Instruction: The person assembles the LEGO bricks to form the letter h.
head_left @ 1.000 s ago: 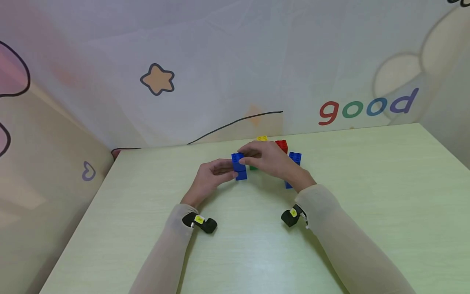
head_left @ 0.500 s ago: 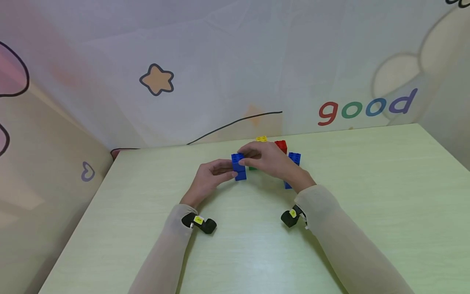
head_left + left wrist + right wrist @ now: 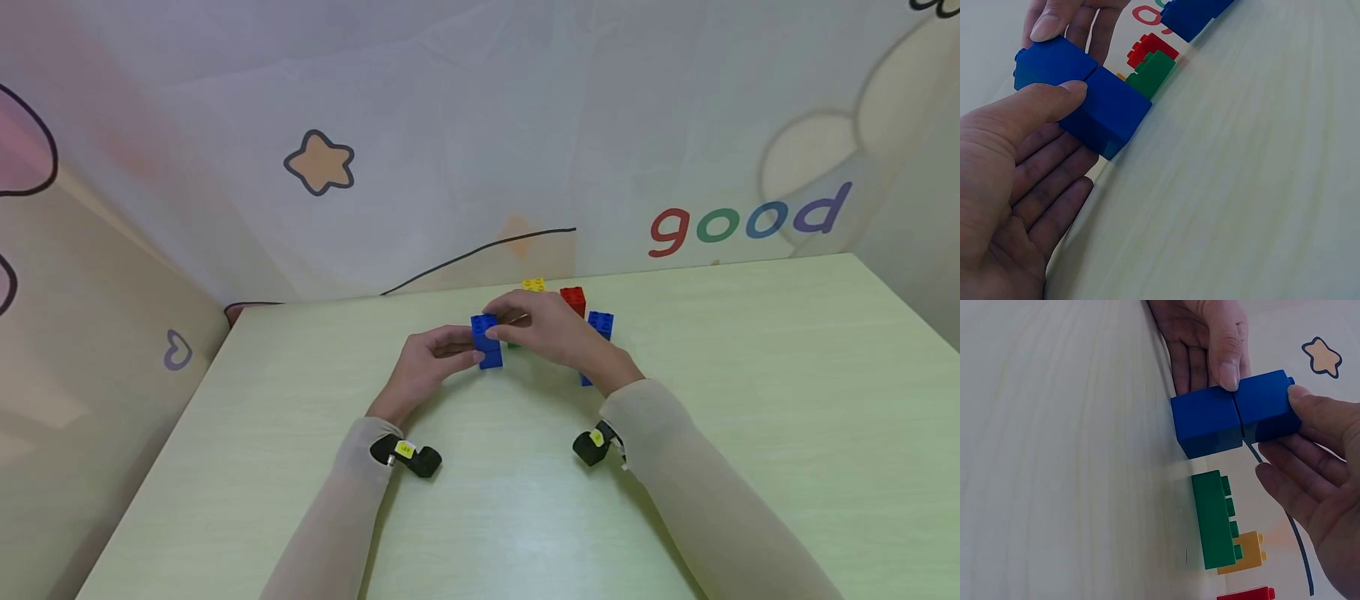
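Observation:
Two blue toy bricks stand one on the other on the table, with a thin seam between them. My left hand point(image 3: 423, 367) holds the stack from the left, its thumb close to the seam by the lower blue brick point(image 3: 1116, 112) and its fingers on the far side. From the right, my right hand point(image 3: 551, 329) pinches the upper blue brick point(image 3: 1266, 406) near its studded top. In the head view the right hand covers part of the bricks behind it.
Behind the stack stand a green brick point(image 3: 1213, 519), a yellow brick point(image 3: 534, 285) and a red brick point(image 3: 573, 300). More blue bricks point(image 3: 601, 323) lie to the right, partly hidden by the right wrist. A printed backdrop point(image 3: 450, 150) rises at the table's point(image 3: 480, 500) back edge.

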The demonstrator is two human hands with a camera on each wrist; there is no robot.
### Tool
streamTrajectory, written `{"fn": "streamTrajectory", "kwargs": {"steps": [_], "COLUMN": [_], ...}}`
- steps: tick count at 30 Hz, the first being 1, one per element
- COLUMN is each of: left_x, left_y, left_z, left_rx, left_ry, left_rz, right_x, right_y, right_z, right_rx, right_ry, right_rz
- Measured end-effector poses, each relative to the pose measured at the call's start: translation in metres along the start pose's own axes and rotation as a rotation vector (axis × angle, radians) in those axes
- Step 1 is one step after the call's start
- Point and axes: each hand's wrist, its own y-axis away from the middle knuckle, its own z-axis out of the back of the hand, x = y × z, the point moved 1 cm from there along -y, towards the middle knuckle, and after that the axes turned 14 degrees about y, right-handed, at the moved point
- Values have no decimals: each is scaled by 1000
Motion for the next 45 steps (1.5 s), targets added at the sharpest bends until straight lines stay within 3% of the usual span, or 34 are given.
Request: {"fn": "streamTrajectory", "kwargs": {"steps": [30,45], "left_x": [-2,-3], "left_y": [1,1], "left_z": [1,-1], "left_rx": [-3,-7], "left_ry": [1,-19], "left_rz": [9,13], "right_x": [-4,-4], "right_y": [-3,-3], "right_z": [-4,-8], "right_rx": [-11,-21], "right_ry": [12,-9], "right_rz": [-30,-84]}}
